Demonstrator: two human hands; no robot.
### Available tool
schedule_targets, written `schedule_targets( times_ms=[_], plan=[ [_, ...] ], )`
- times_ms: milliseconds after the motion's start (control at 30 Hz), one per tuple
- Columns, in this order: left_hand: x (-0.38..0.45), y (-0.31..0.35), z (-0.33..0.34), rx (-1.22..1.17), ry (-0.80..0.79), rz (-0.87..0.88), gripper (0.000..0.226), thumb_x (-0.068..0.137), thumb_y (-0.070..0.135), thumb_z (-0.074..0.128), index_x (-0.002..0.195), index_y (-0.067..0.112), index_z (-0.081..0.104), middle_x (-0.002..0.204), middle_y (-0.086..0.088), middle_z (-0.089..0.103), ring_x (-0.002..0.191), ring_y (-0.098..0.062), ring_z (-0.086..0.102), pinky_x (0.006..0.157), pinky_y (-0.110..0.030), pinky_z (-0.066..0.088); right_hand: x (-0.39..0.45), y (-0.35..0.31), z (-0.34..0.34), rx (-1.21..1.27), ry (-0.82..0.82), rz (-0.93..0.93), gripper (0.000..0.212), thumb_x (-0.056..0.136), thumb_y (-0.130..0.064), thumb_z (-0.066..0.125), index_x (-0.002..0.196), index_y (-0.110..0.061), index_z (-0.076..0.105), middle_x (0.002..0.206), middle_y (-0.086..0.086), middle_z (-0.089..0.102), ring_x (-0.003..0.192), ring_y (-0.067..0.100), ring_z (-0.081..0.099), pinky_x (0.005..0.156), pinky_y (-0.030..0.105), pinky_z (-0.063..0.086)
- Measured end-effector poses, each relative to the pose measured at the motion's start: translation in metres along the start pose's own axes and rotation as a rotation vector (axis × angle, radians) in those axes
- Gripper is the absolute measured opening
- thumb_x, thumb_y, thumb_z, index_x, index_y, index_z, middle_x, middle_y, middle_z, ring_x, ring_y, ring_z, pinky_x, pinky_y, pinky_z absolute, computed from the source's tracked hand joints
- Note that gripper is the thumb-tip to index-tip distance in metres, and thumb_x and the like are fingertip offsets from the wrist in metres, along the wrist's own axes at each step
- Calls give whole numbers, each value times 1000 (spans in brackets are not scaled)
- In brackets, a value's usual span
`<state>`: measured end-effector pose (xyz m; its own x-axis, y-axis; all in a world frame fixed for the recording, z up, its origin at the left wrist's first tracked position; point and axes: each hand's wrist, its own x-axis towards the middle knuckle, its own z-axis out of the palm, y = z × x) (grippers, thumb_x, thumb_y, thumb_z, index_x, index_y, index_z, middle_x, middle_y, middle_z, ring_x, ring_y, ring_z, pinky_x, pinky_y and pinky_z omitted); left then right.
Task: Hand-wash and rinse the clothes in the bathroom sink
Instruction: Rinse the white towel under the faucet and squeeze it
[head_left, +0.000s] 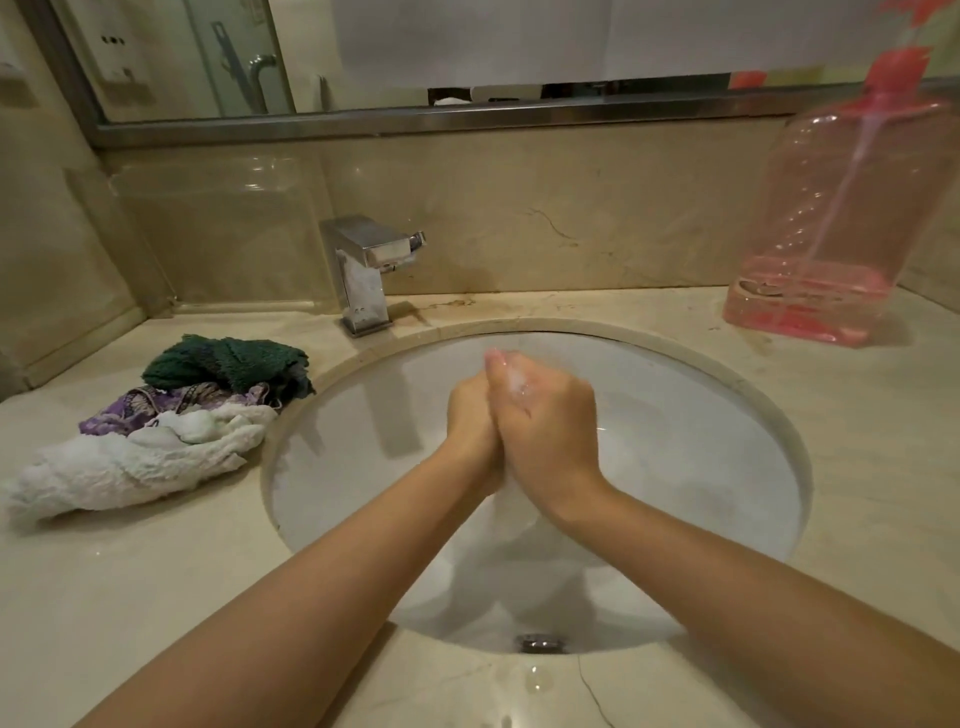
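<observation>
My left hand (470, 415) and my right hand (540, 421) are pressed palm to palm above the white round sink (363, 415), with a little foam on the right hand's fingers. Neither hand holds any cloth. A pile of wet clothes lies on the counter left of the sink: a white towel-like piece (130, 467) in front, a purple patterned garment (150, 408) in the middle and a dark green knit piece (228, 361) behind. The basin holds shallow water. The chrome faucet (363, 275) stands behind the sink at the left, with no water running.
A large clear pink pump bottle (831, 228) with a little pink liquid stands on the beige marble counter (857, 467) at the back right. A mirror (311, 57) spans the wall above the backsplash. The overflow drain (540, 643) shows at the sink's near rim.
</observation>
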<state>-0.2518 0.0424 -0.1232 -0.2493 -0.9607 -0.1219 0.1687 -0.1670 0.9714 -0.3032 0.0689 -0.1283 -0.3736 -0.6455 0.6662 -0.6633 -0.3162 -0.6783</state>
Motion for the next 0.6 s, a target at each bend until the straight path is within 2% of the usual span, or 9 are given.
schedule_targets(
  times_ms=[133,200,267,300,367,400,467,533,600],
  plan=[
    [-2,-1,-3,-19,41,-111,42,100,22,40,60,16,50,49,0,48,51,-16,50,48,-24,40,16,8,-5,-120,-88,187,52,102,-28,41,51,-20,38,53,1,42,61,26,44,59,33,29],
    [2,-1,-4,-7,34,-64,43,103,20,34,63,18,47,45,4,50,54,-15,52,49,-22,44,4,1,0,-141,-25,-4,48,99,-27,43,54,-14,48,52,7,45,55,26,45,55,31,29],
    [4,-3,-5,-56,39,-69,43,106,21,28,68,17,45,42,9,52,53,-10,54,46,-16,46,-1,-2,3,-144,18,-170,44,96,-31,43,55,-15,48,48,3,42,45,26,43,49,27,26],
    [1,0,-5,-42,32,-87,43,105,21,29,67,15,46,42,6,52,51,-11,54,46,-17,45,6,0,0,-178,-38,-139,45,97,-32,41,58,-15,51,51,5,47,49,29,50,51,28,28],
    [-1,6,-4,-59,5,-137,42,103,19,34,64,11,49,45,-1,51,44,-13,53,47,-19,42,23,11,-5,-313,-142,88,44,102,-31,38,70,-11,61,66,8,59,71,33,60,59,29,30],
    [1,4,-4,-65,19,-136,43,103,17,34,62,11,48,44,-1,49,43,-13,51,47,-19,41,23,12,-7,-326,-138,92,41,102,-27,39,73,-10,63,67,8,60,70,31,60,58,29,30],
    [1,5,-4,-100,25,-114,44,104,14,30,61,13,41,43,2,43,45,-12,45,45,-18,38,6,1,-2,-305,-85,-156,37,95,-17,46,60,-12,56,50,6,51,45,25,48,47,24,25],
    [-2,3,-3,-126,39,-142,44,105,19,29,63,14,41,50,0,44,47,-12,47,49,-22,40,-2,0,3,-225,-27,-234,41,94,-24,44,54,-16,49,43,5,43,39,25,40,45,23,24],
    [-7,8,-2,-187,17,-202,40,103,22,34,68,12,49,55,-5,50,50,-15,53,55,-26,43,17,9,-4,-289,-122,-40,46,101,-31,38,66,-11,60,60,11,59,59,30,57,54,29,30]
  ],
)
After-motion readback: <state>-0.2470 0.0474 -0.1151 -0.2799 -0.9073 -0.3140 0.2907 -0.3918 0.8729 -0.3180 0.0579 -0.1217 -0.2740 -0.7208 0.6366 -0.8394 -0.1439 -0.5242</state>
